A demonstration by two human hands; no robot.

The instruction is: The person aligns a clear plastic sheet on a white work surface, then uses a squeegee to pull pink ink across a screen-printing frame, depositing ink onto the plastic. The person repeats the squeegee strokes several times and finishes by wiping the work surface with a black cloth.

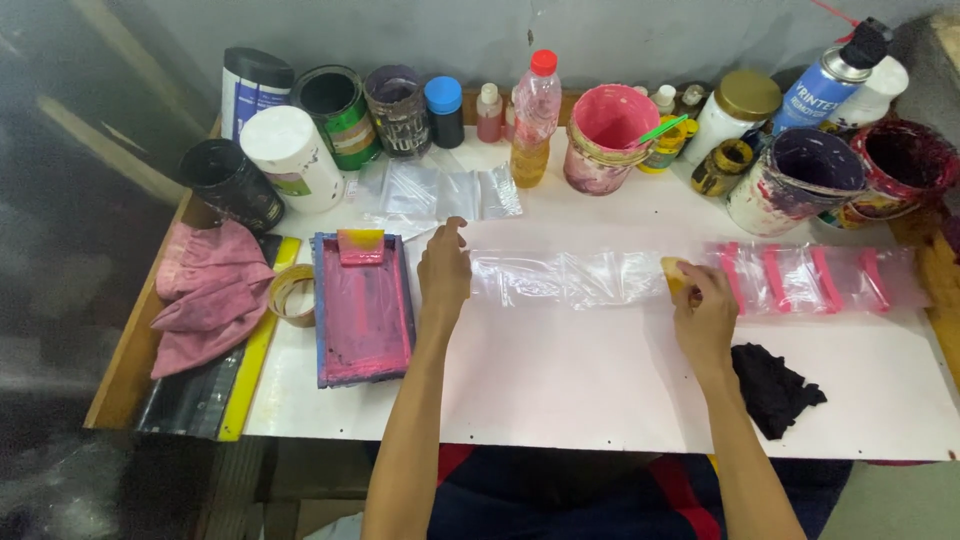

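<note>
— What are we seeing from the head camera?

— We are pressing our left hand (443,272) flat, fingers loosely open, on the near-left end of a clear plastic bag (565,277) lying across the middle of the white table (560,390). Our right hand (703,312) is pinching a small yellow sponge (674,273) against the bag's right end.

— And around them?

— A pink-stained printing screen (362,306) is lying left of our left hand; a black rag (773,386) is sitting near our right wrist.
</note>
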